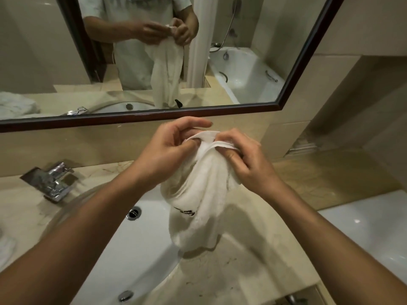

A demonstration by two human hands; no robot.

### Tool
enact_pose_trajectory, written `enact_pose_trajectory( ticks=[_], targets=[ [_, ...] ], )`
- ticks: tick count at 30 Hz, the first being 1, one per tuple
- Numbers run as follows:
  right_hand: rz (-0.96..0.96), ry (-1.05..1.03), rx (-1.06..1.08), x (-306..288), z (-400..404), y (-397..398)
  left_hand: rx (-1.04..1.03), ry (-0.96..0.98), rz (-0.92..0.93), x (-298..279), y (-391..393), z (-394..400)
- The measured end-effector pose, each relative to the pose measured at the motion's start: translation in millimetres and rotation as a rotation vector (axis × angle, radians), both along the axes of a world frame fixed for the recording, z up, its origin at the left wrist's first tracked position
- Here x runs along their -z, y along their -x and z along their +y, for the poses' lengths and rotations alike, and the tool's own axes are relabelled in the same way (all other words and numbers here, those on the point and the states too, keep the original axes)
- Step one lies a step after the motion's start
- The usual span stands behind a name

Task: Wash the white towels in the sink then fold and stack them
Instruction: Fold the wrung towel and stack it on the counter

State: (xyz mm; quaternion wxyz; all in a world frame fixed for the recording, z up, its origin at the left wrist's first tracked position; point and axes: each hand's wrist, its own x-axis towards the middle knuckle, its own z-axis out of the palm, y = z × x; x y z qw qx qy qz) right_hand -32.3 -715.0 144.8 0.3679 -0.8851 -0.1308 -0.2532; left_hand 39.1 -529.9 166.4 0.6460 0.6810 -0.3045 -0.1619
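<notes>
Two hands hold one white towel [198, 194] up in the air over the sink [141, 243]. The left hand [167, 150] is at about 10 o'clock from the towel's middle, and the right hand [246, 159] is at about 2 o'clock. Both hands pinch the top edge of the towel, with fingers [230, 154] curled tight on the cloth and thumbs on the near side. The top edge sits between the two hands, and the rest of the towel hangs down toward 6 o'clock, past the sink's right rim. There is a small dark mark on the towel near its middle. One shiny tap [55, 181] stands on the tabletop [242, 271] at 9 o'clock from the hands. One drain hole [133, 213] shows in the sink. One big mirror [286, 51] with a dark frame is at 12 o'clock. A bit of another white cloth [6, 245] shows at the far left edge.
</notes>
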Motion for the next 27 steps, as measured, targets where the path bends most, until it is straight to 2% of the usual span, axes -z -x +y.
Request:
enact_pose_trajectory(
  ticks=[4,6,8,9,10,11,13,14,16,19,21,27],
  targets=[
    [-0.110,0.145,0.032,-6,-6,1,-0.165,-0.273,-0.749,27,7,2],
    [-0.110,0.216,0.026,-4,-5,5,-0.130,-0.401,-0.863,46,13,5],
    [-0.096,0.249,0.029,1,-6,8,-0.201,-0.617,-0.897,58,16,6],
    [-0.093,0.257,0.035,3,-7,10,-0.258,-0.740,-0.867,60,17,7],
    [-0.095,0.280,0.046,4,-9,12,-0.297,-0.808,-0.754,61,16,6],
    [-0.103,0.318,0.056,5,-10,15,-0.337,-0.750,-0.540,61,13,6],
    [-0.131,0.406,0.066,6,-12,20,-0.379,-0.440,0.007,52,8,0],
    [-0.136,0.431,0.063,6,-14,22,-0.397,-0.296,0.203,45,6,-2],
    [-0.118,0.447,0.049,7,-23,22,-0.347,-0.198,0.364,40,-1,-4],
    [-0.083,0.458,0.025,9,-43,24,-0.073,-0.181,0.446,34,-8,-1],
    [-0.081,0.468,0.005,12,-53,29,0.100,-0.206,0.414,32,-12,5],
    [-0.103,0.511,-0.006,13,-60,33,0.324,-0.598,-0.077,14,-24,17]
  ],
)
